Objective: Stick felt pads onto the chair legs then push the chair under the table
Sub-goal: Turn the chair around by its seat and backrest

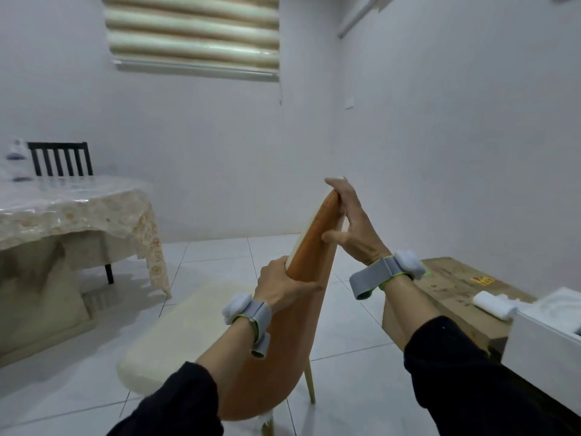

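An orange-backed chair [284, 335] with a cream seat stands upright on the tiled floor in front of me, its seat facing the table [63, 212] at the left. My left hand [279, 286] grips the lower part of the backrest's top edge. My right hand [353, 221] holds the upper end of that edge, fingers wrapped over it. Two thin wooden legs show under the chair; something white clings near one leg at the bottom. I cannot see the feet of the legs or any felt pads on them.
The table wears a cream patterned cloth under clear plastic, with a dark slatted chair [61, 158] behind it. A cardboard box [452, 297] sits to my right with a white roll [493, 305] on it, beside a white box [547, 328]. Pale tiles lie between chair and table.
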Demonstrator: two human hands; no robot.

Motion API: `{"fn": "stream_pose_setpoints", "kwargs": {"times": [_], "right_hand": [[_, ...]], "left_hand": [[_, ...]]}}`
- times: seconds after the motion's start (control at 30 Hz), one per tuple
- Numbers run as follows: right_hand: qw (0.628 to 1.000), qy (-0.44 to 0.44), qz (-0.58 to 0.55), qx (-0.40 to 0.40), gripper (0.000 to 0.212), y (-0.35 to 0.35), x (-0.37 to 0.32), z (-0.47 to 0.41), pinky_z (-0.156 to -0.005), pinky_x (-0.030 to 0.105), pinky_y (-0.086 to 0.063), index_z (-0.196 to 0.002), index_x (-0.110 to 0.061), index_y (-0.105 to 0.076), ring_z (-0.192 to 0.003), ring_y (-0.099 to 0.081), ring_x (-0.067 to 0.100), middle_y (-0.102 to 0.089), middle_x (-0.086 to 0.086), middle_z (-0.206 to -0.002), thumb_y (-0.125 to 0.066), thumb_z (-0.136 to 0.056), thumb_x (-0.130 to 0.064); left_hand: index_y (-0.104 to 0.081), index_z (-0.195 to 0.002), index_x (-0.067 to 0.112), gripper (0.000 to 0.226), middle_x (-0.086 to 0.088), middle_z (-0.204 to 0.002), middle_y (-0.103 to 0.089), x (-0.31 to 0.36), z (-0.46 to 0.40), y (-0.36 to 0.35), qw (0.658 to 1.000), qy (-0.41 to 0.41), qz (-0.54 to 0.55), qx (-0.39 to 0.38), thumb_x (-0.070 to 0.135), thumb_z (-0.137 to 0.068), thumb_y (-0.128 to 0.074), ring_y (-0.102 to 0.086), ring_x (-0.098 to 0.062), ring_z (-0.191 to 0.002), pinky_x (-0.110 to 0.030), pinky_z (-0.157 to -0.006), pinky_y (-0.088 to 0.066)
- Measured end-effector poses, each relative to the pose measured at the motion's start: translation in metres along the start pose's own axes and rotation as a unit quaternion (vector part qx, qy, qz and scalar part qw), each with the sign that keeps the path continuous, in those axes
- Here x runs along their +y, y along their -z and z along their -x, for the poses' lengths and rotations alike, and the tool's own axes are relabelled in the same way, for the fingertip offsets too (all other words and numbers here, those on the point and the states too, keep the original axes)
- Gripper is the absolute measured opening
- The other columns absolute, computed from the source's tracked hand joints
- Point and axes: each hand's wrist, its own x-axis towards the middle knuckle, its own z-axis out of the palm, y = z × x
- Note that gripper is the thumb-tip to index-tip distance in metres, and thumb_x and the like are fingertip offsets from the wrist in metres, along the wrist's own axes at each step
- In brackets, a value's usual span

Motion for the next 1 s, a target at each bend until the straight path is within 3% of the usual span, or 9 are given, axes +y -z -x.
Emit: {"fn": "stream_pose_setpoints", "kwargs": {"times": [0.1,0.2,0.27,0.33,0.5,0.63,0.77,0.9,1.0], "right_hand": [[0.996,-0.005,0.062,-0.066,0.088,0.024,0.001,-0.005,-0.116,0.027,-0.019,-0.144,-0.024,-0.031,-0.144,-0.012,0.008,-0.025,-0.008,-0.152,-0.082,-0.072,-0.019],[0.995,0.000,0.089,-0.054,0.080,0.033,-0.004,-0.017,-0.107,0.029,-0.033,-0.124,-0.021,-0.046,-0.137,-0.033,0.016,-0.044,-0.001,-0.140,-0.091,-0.057,-0.025],[0.994,-0.016,0.095,-0.045,0.078,0.031,-0.010,-0.023,-0.088,0.030,-0.041,-0.111,-0.024,-0.050,-0.115,-0.049,0.022,-0.055,0.003,-0.121,-0.093,-0.046,-0.027],[0.993,-0.023,0.112,-0.032,0.077,0.029,-0.014,-0.025,-0.080,0.034,-0.039,-0.102,-0.031,-0.049,-0.095,-0.051,0.019,-0.058,0.000,-0.102,-0.092,-0.037,-0.036],[0.987,-0.017,0.160,0.011,0.079,0.019,-0.028,-0.016,-0.083,0.034,-0.024,-0.099,-0.033,-0.050,-0.103,-0.047,0.019,-0.056,-0.009,-0.100,-0.090,-0.033,-0.047],[0.978,-0.004,0.195,0.068,0.080,-0.001,-0.051,-0.007,-0.081,0.031,-0.025,-0.099,-0.031,-0.053,-0.091,-0.032,0.001,-0.056,-0.011,-0.100,-0.087,-0.032,-0.057],[0.968,0.027,0.225,0.111,0.076,-0.035,-0.077,0.002,-0.083,0.038,-0.033,-0.100,-0.031,-0.052,-0.100,-0.048,0.010,-0.058,-0.015,-0.101,-0.079,-0.037,-0.064],[0.943,0.027,0.291,0.162,0.072,-0.074,-0.098,0.005,-0.080,0.039,-0.027,-0.103,-0.029,-0.055,-0.104,-0.050,0.016,-0.061,-0.011,-0.104,-0.075,-0.043,-0.064],[0.936,0.046,0.298,0.180,0.057,-0.083,-0.100,0.002,-0.080,0.038,-0.023,-0.106,-0.034,-0.058,-0.107,-0.050,0.015,-0.062,-0.013,-0.106,-0.066,-0.061,-0.068]], "left_hand": [[-0.062,-0.115,0.028,0.085,0.006,-0.100,-0.069,0.014,-0.004,-0.014,0.997,0.012,-0.017,0.077,0.064,-0.042,-0.086,-0.068,-0.021,-0.089,-0.036,-0.081,-0.059],[-0.068,-0.108,0.025,0.068,0.001,-0.094,-0.072,0.016,-0.008,-0.016,0.995,0.026,-0.024,0.098,0.052,-0.049,-0.089,-0.069,-0.023,-0.083,-0.038,-0.080,-0.060],[-0.070,-0.104,0.023,0.063,-0.001,-0.093,-0.073,0.015,-0.008,-0.013,0.996,0.036,-0.011,0.084,0.048,-0.050,-0.090,-0.070,-0.024,-0.081,-0.038,-0.080,-0.061],[-0.070,-0.099,0.023,0.058,-0.002,-0.093,-0.073,0.013,-0.009,-0.009,0.997,0.039,-0.002,0.067,0.047,-0.051,-0.091,-0.071,-0.024,-0.082,-0.037,-0.080,-0.061],[-0.074,-0.099,0.015,0.059,-0.002,-0.091,-0.075,0.004,-0.003,0.009,0.999,0.041,0.031,0.018,0.041,-0.049,-0.094,-0.073,-0.022,-0.079,-0.038,-0.079,-0.062],[-0.077,-0.090,0.016,0.049,-0.002,-0.085,-0.077,-0.010,-0.001,0.035,0.998,0.031,0.048,-0.030,0.032,-0.049,-0.097,-0.075,-0.021,-0.076,-0.038,-0.078,-0.062],[-0.078,-0.091,0.011,0.046,-0.004,-0.087,-0.079,-0.026,-0.003,0.066,0.996,0.019,0.059,-0.066,0.015,-0.050,-0.097,-0.075,-0.022,-0.082,-0.044,-0.083,-0.060],[-0.077,-0.092,0.015,0.070,0.001,-0.089,-0.079,-0.050,0.002,0.087,0.993,0.008,0.117,-0.029,0.035,-0.030,-0.099,-0.075,-0.021,-0.086,-0.046,-0.088,-0.058],[-0.073,-0.102,0.024,0.065,0.008,-0.097,-0.078,-0.065,0.012,0.083,0.984,-0.015,0.171,0.050,0.028,-0.042,-0.098,-0.073,-0.013,-0.092,-0.042,-0.091,-0.057]]}}
